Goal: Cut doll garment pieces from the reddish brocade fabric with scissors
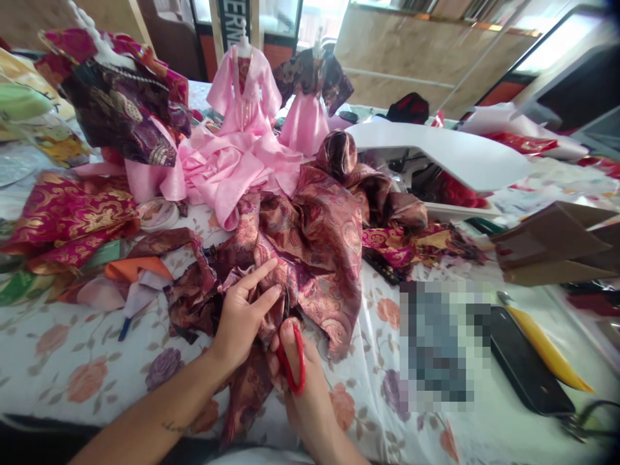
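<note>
Both forearms are bare and slim. The left forearm (140, 410), toward seven o'clock, bears a small dark script-like tattoo (173, 426), too blurred to read. The right hand (312, 378), near six o'clock, is bare, with a short thumbnail.

The left forearm (165, 403), with a small dark mark (173, 427) on it, is stretched from the lower left toward the centre. The left hand (243, 323) is held with index finger (261, 274) and thumb (268, 301) extended, tips parted. Below centre, the right hand (311, 387) is held with fingers curled, the wrist angled up from the bottom edge.
</note>
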The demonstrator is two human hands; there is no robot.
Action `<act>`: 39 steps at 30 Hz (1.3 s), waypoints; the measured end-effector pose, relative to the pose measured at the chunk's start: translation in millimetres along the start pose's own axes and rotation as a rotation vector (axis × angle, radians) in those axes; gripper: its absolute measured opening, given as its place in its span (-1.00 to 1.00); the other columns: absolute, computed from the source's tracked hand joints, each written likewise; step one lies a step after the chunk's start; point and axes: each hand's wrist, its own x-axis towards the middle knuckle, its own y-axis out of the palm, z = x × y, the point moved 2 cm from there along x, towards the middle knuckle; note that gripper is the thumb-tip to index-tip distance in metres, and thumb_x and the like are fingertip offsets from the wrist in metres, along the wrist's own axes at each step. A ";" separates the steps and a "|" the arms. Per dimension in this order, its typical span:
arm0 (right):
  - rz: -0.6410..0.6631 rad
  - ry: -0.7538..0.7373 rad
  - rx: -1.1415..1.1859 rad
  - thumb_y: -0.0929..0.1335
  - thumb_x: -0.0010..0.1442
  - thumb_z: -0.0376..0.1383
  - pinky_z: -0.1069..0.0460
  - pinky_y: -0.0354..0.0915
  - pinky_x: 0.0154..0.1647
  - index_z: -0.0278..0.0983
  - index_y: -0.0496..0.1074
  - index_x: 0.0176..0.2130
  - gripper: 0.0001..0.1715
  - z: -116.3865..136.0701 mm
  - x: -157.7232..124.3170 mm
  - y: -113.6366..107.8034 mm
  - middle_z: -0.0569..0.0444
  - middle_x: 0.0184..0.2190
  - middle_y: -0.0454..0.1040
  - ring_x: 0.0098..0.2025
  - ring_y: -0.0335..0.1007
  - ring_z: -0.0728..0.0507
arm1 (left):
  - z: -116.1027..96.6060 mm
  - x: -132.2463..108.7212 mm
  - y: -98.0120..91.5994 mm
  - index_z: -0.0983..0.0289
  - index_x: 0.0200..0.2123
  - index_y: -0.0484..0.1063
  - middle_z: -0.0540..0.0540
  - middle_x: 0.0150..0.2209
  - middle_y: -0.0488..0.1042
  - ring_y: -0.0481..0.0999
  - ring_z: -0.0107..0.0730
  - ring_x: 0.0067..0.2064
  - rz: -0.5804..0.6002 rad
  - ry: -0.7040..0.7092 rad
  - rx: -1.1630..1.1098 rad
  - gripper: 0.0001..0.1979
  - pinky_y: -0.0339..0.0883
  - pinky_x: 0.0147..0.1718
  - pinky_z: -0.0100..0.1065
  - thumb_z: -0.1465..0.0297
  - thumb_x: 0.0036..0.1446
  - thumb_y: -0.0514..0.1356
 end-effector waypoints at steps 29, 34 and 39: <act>0.006 -0.084 -0.034 0.41 -0.10 0.19 0.12 -0.11 -0.64 -0.25 0.24 -0.53 -0.40 0.1 8.1 2.2 0.23 -0.64 0.13 -0.62 -0.05 0.05 | 0.4 1.0 -0.8 0.12 0.01 0.47 -0.01 0.07 0.47 0.39 -0.28 0.12 0.015 0.011 -0.006 -0.59 0.16 0.16 -0.32 0.41 0.04 0.24; 0.040 -0.113 -0.062 0.36 -0.06 0.22 0.11 -0.20 -0.66 -0.26 0.24 -0.51 -0.39 -3.4 7.8 1.7 0.25 -0.65 0.09 -0.64 -0.14 0.07 | 1.9 -0.2 -0.6 0.12 0.02 0.46 -0.02 0.09 0.46 0.38 -0.30 0.13 0.019 0.001 0.000 -0.59 0.16 0.15 -0.33 0.41 0.06 0.24; 0.058 -0.129 -0.037 0.36 -0.03 0.21 0.10 -0.22 -0.66 -0.24 0.18 -0.56 -0.39 -5.0 6.6 2.5 0.28 -0.68 0.00 -0.64 -0.23 0.07 | 2.7 -0.5 -0.1 0.09 0.02 0.46 -0.04 0.08 0.46 0.39 -0.30 0.13 0.007 0.004 -0.026 -0.59 0.17 0.15 -0.33 0.40 0.05 0.26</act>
